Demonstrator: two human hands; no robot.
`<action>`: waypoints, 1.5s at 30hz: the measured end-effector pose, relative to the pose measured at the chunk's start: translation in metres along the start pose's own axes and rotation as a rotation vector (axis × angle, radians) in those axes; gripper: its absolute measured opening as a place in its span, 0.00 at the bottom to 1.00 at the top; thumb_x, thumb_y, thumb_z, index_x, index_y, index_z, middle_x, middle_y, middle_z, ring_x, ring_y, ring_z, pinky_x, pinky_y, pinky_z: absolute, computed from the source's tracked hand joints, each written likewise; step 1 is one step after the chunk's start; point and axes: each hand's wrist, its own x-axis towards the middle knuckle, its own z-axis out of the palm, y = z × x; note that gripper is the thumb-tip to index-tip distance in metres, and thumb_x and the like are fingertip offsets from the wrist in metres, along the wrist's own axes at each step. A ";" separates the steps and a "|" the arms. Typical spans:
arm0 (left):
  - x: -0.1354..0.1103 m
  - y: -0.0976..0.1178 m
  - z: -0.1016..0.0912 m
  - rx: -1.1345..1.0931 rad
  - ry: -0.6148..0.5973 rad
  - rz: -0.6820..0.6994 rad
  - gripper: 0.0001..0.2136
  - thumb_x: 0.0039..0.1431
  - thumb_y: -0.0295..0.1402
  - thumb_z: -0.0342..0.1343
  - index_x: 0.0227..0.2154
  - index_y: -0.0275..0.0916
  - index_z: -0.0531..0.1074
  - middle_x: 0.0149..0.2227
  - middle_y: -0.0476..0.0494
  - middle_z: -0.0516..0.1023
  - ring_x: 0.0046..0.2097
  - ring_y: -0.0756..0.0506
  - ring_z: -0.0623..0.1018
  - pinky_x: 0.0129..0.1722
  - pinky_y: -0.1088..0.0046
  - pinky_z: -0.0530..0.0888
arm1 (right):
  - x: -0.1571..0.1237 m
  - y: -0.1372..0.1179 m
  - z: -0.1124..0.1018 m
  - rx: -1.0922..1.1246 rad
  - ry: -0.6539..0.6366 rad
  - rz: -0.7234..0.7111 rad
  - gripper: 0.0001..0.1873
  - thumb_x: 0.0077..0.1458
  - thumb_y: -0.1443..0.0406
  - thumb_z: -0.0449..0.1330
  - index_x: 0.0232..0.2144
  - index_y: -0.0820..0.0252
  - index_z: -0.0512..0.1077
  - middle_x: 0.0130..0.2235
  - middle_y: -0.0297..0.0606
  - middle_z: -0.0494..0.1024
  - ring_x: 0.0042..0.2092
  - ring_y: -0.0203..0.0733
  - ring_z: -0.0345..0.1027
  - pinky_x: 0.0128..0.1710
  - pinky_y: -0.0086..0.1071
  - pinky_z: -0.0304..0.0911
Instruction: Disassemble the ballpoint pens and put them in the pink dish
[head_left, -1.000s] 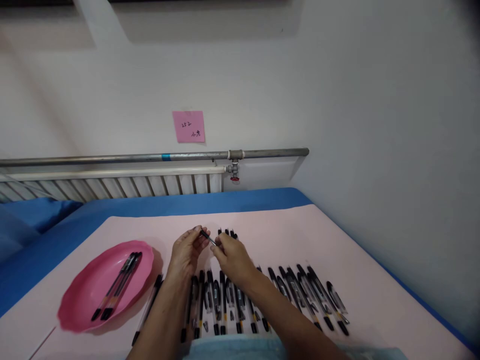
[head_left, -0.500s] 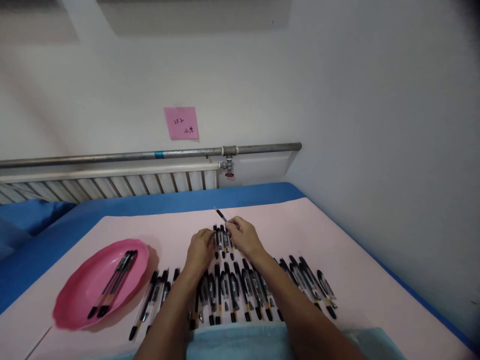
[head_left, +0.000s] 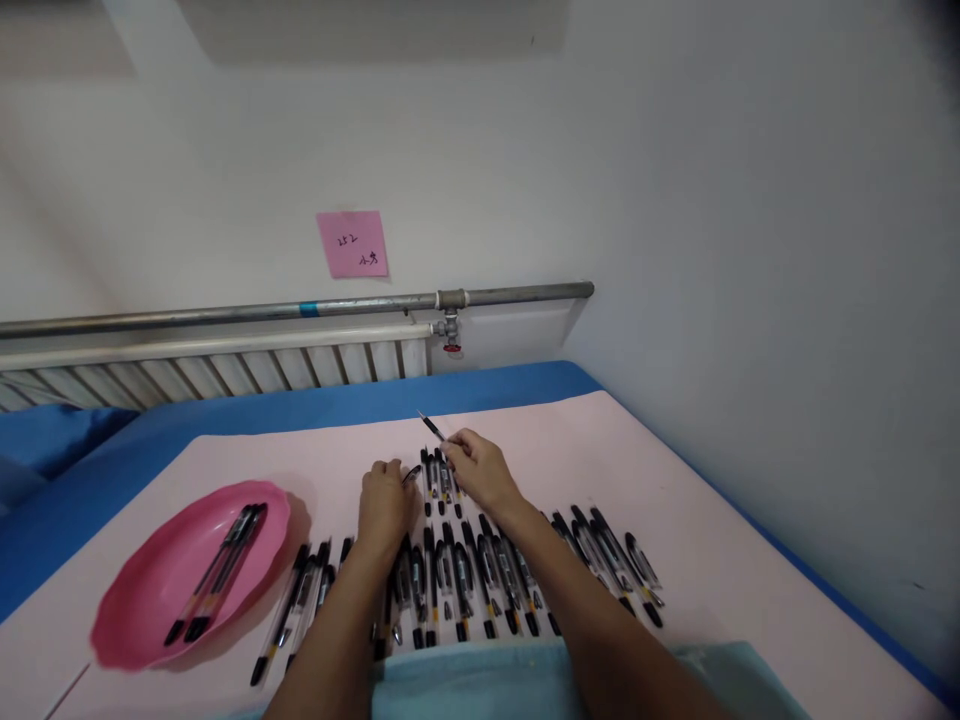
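Right hand: my right hand [head_left: 484, 472] pinches the back part of a slim pen [head_left: 431, 426], its bare point slanting up and to the left, away from me.
Left hand: my left hand [head_left: 384, 508] is curled around a small dark pen piece [head_left: 411, 476] that pokes out past the fingertips (cap or barrel, I can't tell which).
Between the hands: a small group of pens [head_left: 436, 480] lies on the pink sheet [head_left: 547, 455], points away from me.
Nearer me: a long row of pens and loose parts [head_left: 463, 570] spreads sideways, partly hidden by my forearms, with small metal-looking bits among the barrels.
Pink dish: to my left, the pink dish [head_left: 142, 590] holds a few pens [head_left: 225, 572] lying side by side at a slant.
Beneath: the sheet lies over a blue cover [head_left: 510, 382].
Wall: a pink note [head_left: 352, 244] hangs above a metal pipe [head_left: 375, 303] and a white radiator [head_left: 315, 368].
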 end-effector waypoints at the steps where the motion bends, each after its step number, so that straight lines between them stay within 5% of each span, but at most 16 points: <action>1: 0.001 0.000 0.000 -0.037 -0.002 -0.011 0.10 0.39 0.17 0.57 0.17 0.39 0.67 0.30 0.40 0.68 0.49 0.36 0.64 0.48 0.67 0.57 | 0.000 -0.001 0.000 0.000 -0.002 -0.002 0.10 0.51 0.60 0.52 0.25 0.61 0.67 0.22 0.31 0.67 0.25 0.35 0.60 0.25 0.25 0.54; 7: 0.007 0.002 -0.014 -0.382 0.002 -0.186 0.13 0.40 0.14 0.57 0.12 0.38 0.66 0.20 0.46 0.64 0.43 0.39 0.70 0.44 0.69 0.64 | -0.002 -0.009 -0.003 0.010 -0.021 -0.006 0.09 0.51 0.62 0.52 0.25 0.61 0.67 0.22 0.30 0.66 0.26 0.35 0.60 0.26 0.25 0.54; 13: 0.014 0.023 -0.056 -0.921 -0.002 -0.296 0.07 0.54 0.19 0.51 0.23 0.33 0.69 0.28 0.40 0.74 0.34 0.47 0.75 0.38 0.69 0.72 | -0.011 -0.016 0.007 0.028 -0.279 -0.058 0.08 0.52 0.65 0.52 0.25 0.62 0.67 0.21 0.29 0.65 0.23 0.32 0.58 0.23 0.23 0.52; 17: 0.010 0.033 -0.068 -1.108 0.018 -0.326 0.09 0.56 0.18 0.48 0.25 0.31 0.70 0.28 0.39 0.75 0.34 0.47 0.76 0.37 0.71 0.74 | -0.015 -0.017 0.015 -0.008 -0.322 -0.099 0.07 0.52 0.65 0.53 0.25 0.62 0.68 0.21 0.29 0.65 0.23 0.32 0.57 0.23 0.23 0.50; 28: 0.003 0.033 -0.053 -1.118 -0.054 -0.312 0.04 0.51 0.19 0.55 0.26 0.32 0.70 0.29 0.40 0.76 0.32 0.46 0.76 0.33 0.72 0.75 | -0.018 -0.017 0.018 -0.015 -0.265 -0.105 0.08 0.52 0.64 0.52 0.25 0.61 0.67 0.21 0.30 0.66 0.24 0.34 0.59 0.24 0.25 0.52; 36: -0.012 0.037 -0.026 -0.874 -0.103 -0.239 0.07 0.44 0.28 0.61 0.25 0.32 0.69 0.27 0.40 0.74 0.27 0.48 0.74 0.28 0.72 0.73 | -0.024 -0.017 0.035 0.041 -0.065 -0.076 0.04 0.47 0.65 0.53 0.27 0.60 0.62 0.28 0.34 0.70 0.30 0.38 0.64 0.30 0.29 0.59; 39: -0.003 0.041 -0.057 -0.711 -0.020 -0.167 0.10 0.42 0.31 0.61 0.27 0.33 0.68 0.29 0.40 0.74 0.29 0.47 0.74 0.33 0.69 0.73 | -0.023 -0.021 0.033 0.102 -0.093 -0.087 0.12 0.48 0.60 0.56 0.34 0.61 0.64 0.35 0.39 0.71 0.33 0.40 0.66 0.35 0.32 0.62; 45: 0.017 0.027 -0.167 -0.085 0.159 -0.109 0.09 0.43 0.34 0.59 0.28 0.35 0.70 0.28 0.46 0.74 0.30 0.48 0.74 0.32 0.74 0.70 | -0.018 -0.026 0.017 0.183 -0.145 -0.047 0.14 0.48 0.57 0.55 0.34 0.61 0.67 0.38 0.41 0.72 0.37 0.43 0.66 0.35 0.34 0.63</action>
